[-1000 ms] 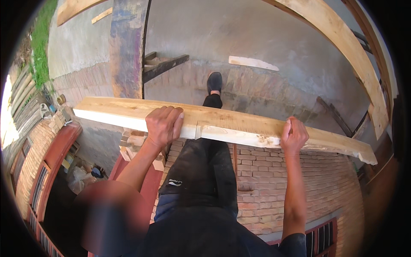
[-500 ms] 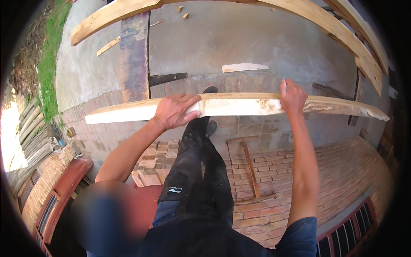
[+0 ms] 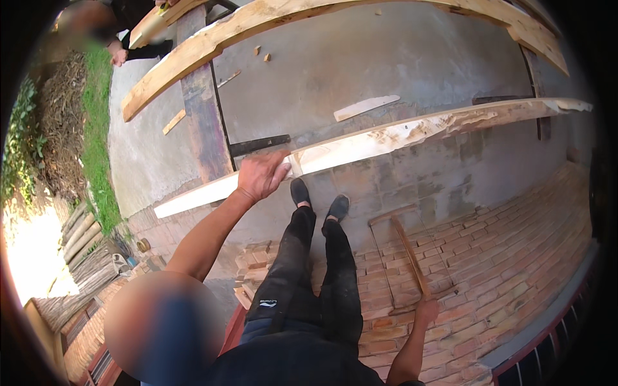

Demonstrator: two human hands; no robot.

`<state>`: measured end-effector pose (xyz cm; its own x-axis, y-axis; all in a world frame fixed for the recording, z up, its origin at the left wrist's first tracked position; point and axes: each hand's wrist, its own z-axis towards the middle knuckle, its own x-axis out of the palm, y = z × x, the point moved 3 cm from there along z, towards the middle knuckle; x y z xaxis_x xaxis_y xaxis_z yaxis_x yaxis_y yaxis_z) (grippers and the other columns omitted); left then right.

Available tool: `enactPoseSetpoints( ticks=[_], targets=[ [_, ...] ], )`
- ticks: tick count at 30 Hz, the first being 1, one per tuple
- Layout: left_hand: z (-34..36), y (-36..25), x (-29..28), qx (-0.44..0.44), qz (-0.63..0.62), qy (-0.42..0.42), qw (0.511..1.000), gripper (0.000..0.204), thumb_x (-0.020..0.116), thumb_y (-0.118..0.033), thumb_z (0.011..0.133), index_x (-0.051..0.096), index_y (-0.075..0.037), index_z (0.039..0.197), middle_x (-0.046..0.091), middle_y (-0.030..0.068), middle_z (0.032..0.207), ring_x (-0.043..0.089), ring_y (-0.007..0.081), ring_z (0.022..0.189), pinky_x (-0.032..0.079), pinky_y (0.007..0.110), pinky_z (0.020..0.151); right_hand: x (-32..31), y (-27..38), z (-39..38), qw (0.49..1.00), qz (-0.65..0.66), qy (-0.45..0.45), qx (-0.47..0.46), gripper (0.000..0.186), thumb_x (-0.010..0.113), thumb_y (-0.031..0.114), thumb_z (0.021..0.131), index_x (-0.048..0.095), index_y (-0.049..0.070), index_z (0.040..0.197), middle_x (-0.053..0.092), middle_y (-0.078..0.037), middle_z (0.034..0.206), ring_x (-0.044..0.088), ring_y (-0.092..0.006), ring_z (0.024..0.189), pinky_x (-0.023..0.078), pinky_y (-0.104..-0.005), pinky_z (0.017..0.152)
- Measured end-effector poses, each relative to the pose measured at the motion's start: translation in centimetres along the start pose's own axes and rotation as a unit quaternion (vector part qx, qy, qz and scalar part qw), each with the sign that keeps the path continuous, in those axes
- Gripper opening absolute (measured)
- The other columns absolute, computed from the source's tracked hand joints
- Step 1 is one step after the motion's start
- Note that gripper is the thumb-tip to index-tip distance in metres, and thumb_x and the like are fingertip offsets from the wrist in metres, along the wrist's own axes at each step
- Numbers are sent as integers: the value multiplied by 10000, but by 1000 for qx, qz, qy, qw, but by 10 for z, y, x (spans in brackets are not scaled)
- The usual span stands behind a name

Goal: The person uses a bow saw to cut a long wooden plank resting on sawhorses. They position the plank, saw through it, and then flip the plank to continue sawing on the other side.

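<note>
A long, slightly curved timber beam (image 3: 386,138) stretches across in front of me, its pale side toward me and its right end rough. My left hand (image 3: 261,175) is closed over the beam's edge, left of its middle, beside a notch-like mark. Down at the right, my right hand (image 3: 426,310) is closed at the lower end of a wooden frame saw (image 3: 407,248), where the middle bar meets the crosspiece. The saw is H-shaped, with thin lines along its sides, over the brickwork. The right hand's fingers are partly hidden.
More curved timbers (image 3: 309,22) lie at the far side on a dark-stained plank (image 3: 201,122). A pale offcut (image 3: 367,107) and small wood blocks (image 3: 266,58) lie on the concrete. At the upper left is another person's hand (image 3: 118,55). Stacked bricks (image 3: 254,264) stand beside my legs.
My right hand has left the beam and come down to the frame saw. The beam now slants, right end higher in view, with my left hand still on it. Another person has come into view.
</note>
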<state>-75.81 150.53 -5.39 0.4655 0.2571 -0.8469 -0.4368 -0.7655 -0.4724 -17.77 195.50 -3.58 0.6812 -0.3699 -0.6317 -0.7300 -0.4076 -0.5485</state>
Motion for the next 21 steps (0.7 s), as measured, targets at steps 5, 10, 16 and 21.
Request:
enactPoseSetpoints(
  ticks=[5,10,16,21],
  targets=[
    [-1,-2,-4,-1,7,-4,1000,353,513,-329,1107,715,-144,1329,765,182,990,750,389,939,586,493,826,82,-28,0,996,58,58,22,571,750,504,962,771,-49,1103,783,-291,1095,760,-472,1058,601,-567,949],
    [1,-4,-5,0,13,0,1000,373,480,-320,1115,715,-140,1340,772,191,1024,749,397,964,584,495,851,137,-36,-4,988,130,67,55,522,743,445,946,767,-66,1053,781,-306,1070,764,-481,1019,606,-562,925],
    [-1,-7,-5,-16,18,7,1000,391,464,-332,1122,719,-127,1336,783,200,1082,752,408,1001,585,492,874,192,-61,19,926,333,114,139,425,802,337,909,735,-75,992,784,-266,959,760,-468,947,594,-555,849],
    [3,-3,1,-3,5,-7,1000,352,477,-334,1122,721,-164,1310,778,176,1018,755,390,973,591,492,837,209,-62,18,681,646,108,329,466,821,365,892,720,-84,967,774,-208,893,734,-373,851,580,-494,798]
  ],
)
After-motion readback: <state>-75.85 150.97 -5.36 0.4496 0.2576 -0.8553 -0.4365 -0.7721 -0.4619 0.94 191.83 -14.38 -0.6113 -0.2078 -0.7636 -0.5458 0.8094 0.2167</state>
